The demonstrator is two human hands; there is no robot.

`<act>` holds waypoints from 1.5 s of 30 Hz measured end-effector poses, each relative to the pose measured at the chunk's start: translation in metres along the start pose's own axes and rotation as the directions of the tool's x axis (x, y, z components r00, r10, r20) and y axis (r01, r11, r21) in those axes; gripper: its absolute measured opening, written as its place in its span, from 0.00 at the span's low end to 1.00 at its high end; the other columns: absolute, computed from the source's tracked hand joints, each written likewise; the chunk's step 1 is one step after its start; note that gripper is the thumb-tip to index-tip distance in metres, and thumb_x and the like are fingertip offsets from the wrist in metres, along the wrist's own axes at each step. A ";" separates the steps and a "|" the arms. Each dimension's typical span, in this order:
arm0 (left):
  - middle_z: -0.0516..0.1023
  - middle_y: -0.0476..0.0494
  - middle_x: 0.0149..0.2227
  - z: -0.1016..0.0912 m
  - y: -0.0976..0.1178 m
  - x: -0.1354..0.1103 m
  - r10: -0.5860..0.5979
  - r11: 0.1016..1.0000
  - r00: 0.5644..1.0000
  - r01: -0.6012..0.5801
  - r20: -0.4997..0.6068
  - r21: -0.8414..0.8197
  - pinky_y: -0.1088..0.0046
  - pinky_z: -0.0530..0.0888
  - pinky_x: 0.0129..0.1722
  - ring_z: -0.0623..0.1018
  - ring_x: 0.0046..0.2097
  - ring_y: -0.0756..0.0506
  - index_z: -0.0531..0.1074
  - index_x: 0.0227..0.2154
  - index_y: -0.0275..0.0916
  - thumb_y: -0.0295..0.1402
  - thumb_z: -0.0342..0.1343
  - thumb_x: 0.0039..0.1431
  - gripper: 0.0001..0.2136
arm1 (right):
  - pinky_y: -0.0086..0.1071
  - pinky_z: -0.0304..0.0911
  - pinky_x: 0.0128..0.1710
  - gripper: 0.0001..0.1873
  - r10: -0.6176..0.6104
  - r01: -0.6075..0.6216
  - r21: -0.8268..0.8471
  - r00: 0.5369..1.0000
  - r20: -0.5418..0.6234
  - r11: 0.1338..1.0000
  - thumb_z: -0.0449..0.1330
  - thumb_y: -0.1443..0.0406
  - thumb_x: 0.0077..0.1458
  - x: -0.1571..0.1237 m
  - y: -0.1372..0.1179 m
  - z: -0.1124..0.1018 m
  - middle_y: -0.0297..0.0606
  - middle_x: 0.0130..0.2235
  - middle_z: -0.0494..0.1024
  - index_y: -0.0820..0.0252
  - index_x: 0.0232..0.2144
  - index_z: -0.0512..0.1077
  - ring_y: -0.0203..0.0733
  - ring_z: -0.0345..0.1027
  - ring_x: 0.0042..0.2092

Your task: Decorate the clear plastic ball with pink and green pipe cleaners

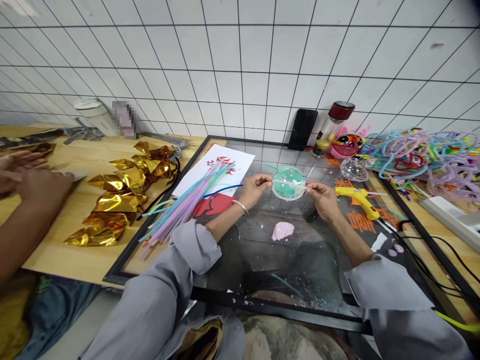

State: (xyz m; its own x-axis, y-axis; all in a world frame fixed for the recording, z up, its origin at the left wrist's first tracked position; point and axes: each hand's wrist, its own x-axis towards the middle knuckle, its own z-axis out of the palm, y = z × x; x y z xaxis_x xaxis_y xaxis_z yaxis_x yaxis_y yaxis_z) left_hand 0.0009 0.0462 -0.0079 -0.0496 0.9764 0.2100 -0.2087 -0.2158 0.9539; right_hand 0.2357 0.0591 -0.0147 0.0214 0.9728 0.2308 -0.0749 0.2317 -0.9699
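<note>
Stretched level between my two hands is a pale pink pipe cleaner (289, 183). My left hand (256, 190), with a bracelet at the wrist, pinches its left end. At the other end, the fingertips of my right hand (322, 200) are closed on it. Just behind the pipe cleaner sits a round clear dish (288, 196) with a green inside and small bits in it. A crumpled light pink lump (282, 230) lies on the dark glass top nearer to me. Pink and blue pipe cleaners (187, 210) lie in a bundle left of my left hand.
Right of my right hand lies a yellow glue gun (356, 199) with a black cable. A white sheet (240, 162) with red pieces is at back left. A phone (303, 129) and a bottle (332, 130) stand by the wall. Another person's hands (41, 182) work at far left, near gold foil (120, 202).
</note>
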 end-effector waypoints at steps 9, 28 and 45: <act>0.78 0.47 0.31 0.004 0.005 -0.002 -0.026 1.000 0.999 0.026 -0.047 -0.004 0.72 0.70 0.38 0.74 0.34 0.50 0.76 0.30 0.34 0.34 0.67 0.44 0.11 | 0.37 0.66 0.40 0.17 0.069 -0.070 0.007 0.997 0.024 0.998 0.74 0.54 0.33 0.000 -0.009 0.003 0.33 0.25 0.76 0.56 0.20 0.75 0.39 0.69 0.32; 0.73 0.51 0.23 0.006 0.014 -0.003 -0.136 0.989 0.990 0.134 -0.027 -0.053 0.76 0.66 0.31 0.68 0.27 0.54 0.75 0.26 0.33 0.38 0.69 0.41 0.14 | 0.32 0.59 0.31 0.19 0.163 -0.163 -0.006 0.986 0.020 0.987 0.75 0.53 0.28 -0.007 -0.025 0.007 0.32 0.21 0.73 0.58 0.17 0.75 0.33 0.61 0.26; 0.72 0.48 0.28 0.002 0.020 -0.013 0.238 0.848 0.966 -0.258 0.102 0.463 0.73 0.67 0.34 0.69 0.32 0.49 0.70 0.28 0.39 0.33 0.54 0.58 0.06 | 0.32 0.59 0.33 0.18 0.066 -0.058 -0.099 0.994 0.086 0.993 0.72 0.52 0.37 -0.013 -0.026 0.001 0.31 0.23 0.70 0.57 0.20 0.73 0.36 0.60 0.29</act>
State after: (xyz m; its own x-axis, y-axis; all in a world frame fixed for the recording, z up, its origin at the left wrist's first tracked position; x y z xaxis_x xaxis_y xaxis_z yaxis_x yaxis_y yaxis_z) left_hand -0.0002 0.0290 0.0085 0.0023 0.8919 0.4523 0.2884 -0.4336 0.8537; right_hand 0.2360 0.0404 0.0072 -0.0697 0.9827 0.1717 0.0226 0.1737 -0.9845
